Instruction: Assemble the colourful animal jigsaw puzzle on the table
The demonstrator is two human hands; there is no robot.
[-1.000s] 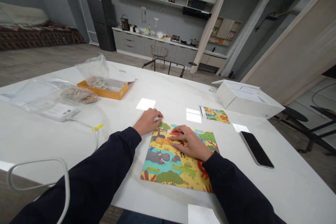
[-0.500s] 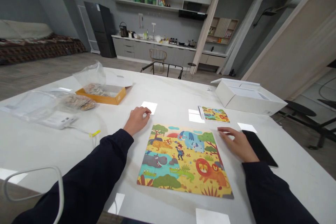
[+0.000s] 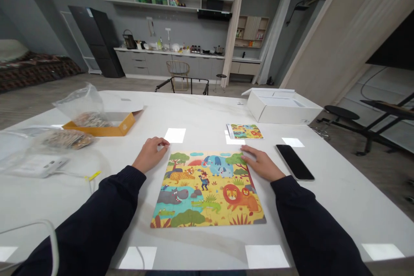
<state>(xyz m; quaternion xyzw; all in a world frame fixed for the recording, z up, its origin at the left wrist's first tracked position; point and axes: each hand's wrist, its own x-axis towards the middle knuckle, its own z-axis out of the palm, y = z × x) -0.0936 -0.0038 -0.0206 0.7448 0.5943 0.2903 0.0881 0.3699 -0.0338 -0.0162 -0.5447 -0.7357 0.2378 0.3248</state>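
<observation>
A jigsaw puzzle (image 3: 208, 189) of jungle animals lies flat on the white table, its pieces joined into one rectangle. At its far left corner is my left hand (image 3: 151, 154), fingers loosely bent, with nothing visible in them. My right hand (image 3: 261, 163) rests at the far right corner, fingers stretched out and apart, the fingertips touching or just over the puzzle's edge. Beyond the puzzle lies a small picture card (image 3: 246, 131) with the same animal scene. A black phone (image 3: 294, 161) lies to the right of my right hand.
At the left stand an orange box (image 3: 124, 126) and plastic bags of puzzle pieces (image 3: 66, 139), beside a white power strip (image 3: 42, 166) with a cable. A white open box (image 3: 284, 110) sits at the far right. Across the table is a black-framed chair (image 3: 184, 79).
My view has turned to the right and levelled. My right hand has moved in to the puzzle's far right corner. The puzzle now sits straighter before me; my left hand stays by its far left corner.
</observation>
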